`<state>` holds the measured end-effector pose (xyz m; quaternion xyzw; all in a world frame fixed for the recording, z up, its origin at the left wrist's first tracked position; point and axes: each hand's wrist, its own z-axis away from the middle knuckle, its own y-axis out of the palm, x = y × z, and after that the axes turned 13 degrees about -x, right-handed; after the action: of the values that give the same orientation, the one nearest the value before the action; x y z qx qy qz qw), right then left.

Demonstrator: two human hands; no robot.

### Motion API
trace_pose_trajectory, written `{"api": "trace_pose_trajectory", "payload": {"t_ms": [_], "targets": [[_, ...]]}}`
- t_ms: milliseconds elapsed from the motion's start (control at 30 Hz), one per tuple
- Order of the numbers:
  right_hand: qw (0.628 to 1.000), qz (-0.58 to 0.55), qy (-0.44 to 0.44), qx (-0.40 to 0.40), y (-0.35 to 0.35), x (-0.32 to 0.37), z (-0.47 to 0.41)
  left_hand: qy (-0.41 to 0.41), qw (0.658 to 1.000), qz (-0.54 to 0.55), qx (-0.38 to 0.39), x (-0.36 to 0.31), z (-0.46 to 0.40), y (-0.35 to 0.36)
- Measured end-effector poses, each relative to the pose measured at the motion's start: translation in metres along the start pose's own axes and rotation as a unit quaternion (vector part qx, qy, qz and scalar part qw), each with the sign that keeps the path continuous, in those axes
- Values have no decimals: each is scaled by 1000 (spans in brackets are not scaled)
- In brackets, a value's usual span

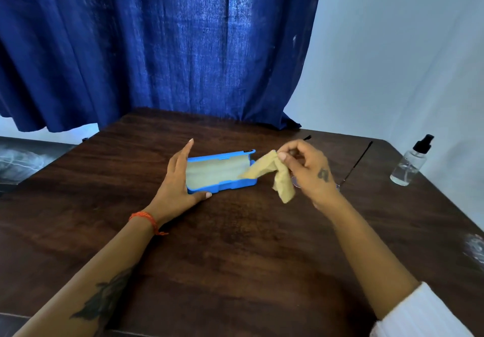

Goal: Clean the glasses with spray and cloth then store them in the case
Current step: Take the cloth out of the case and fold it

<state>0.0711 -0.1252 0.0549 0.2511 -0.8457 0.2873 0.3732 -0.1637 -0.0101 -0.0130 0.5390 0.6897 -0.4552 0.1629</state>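
A blue glasses case (222, 185) lies open in the middle of the dark wooden table (235, 245), its pale lining showing. My left hand (178, 182) cups the case's left end, thumb along the front edge, fingers spread. My right hand (306, 171) pinches a tan cloth (277, 177), which hangs just right of the case. The glasses (358, 161) lie on the table behind my right hand, mostly hidden; a thin dark temple arm shows. A clear spray bottle (410, 163) with a black pump top stands at the table's right edge.
A blue curtain (157, 48) hangs behind the table's far edge. A white wall (392, 61) is at the right. The table's right edge runs close past the bottle.
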Motion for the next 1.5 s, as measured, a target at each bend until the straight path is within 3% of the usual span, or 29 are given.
{"api": "trace_pose_trajectory", "payload": {"t_ms": [100, 167, 267, 333, 367, 433, 533, 733, 867, 1033, 1133, 1233, 1300, 1367, 1433, 1500], "targets": [[974, -144, 170, 29, -23, -8, 11, -19, 999, -39, 1, -4, 2, -1], [954, -175, 241, 44, -31, -13, 19, -6, 995, -90, -31, -13, 8, -2], [936, -188, 288, 69, -32, -14, 21, 146, 971, -141, -125, -33, 18, 0], [926, -216, 299, 76, -31, -12, 19, 210, 964, -103, -129, -54, 23, 11], [923, -228, 298, 86, -30, -10, 19, 192, 976, -43, -90, -66, 25, 20], [918, -246, 289, 114, -30, -8, 20, 61, 991, 107, 48, -92, 25, 38], [908, -264, 289, 149, -35, -10, 21, -99, 939, 239, 226, -107, 17, 63], [888, -229, 312, 248, -44, -20, 13, -136, 914, 296, 244, -88, 11, 66], [901, -65, 247, 351, -46, -20, 13, -116, 926, 286, 219, -80, 9, 55], [949, 1, 172, 264, -50, -20, 12, -105, 944, 244, 195, -86, 9, 54], [985, 98, -21, 139, -45, -22, 15, -56, 972, 214, 75, -88, 9, 56], [958, 164, -227, 59, -42, -19, 17, 103, 988, 113, -26, -91, 10, 54], [938, 213, -256, 94, -46, -18, 18, 136, 987, 80, 37, -93, 13, 52], [926, 249, -203, 196, -56, -21, 20, 80, 970, 74, 215, -95, 18, 48], [913, 256, -102, 300, -68, -24, 22, 16, 926, 86, 366, -97, 22, 47], [924, 236, -19, 300, -77, -26, 22, -33, 919, 120, 374, -98, 23, 48]]}}
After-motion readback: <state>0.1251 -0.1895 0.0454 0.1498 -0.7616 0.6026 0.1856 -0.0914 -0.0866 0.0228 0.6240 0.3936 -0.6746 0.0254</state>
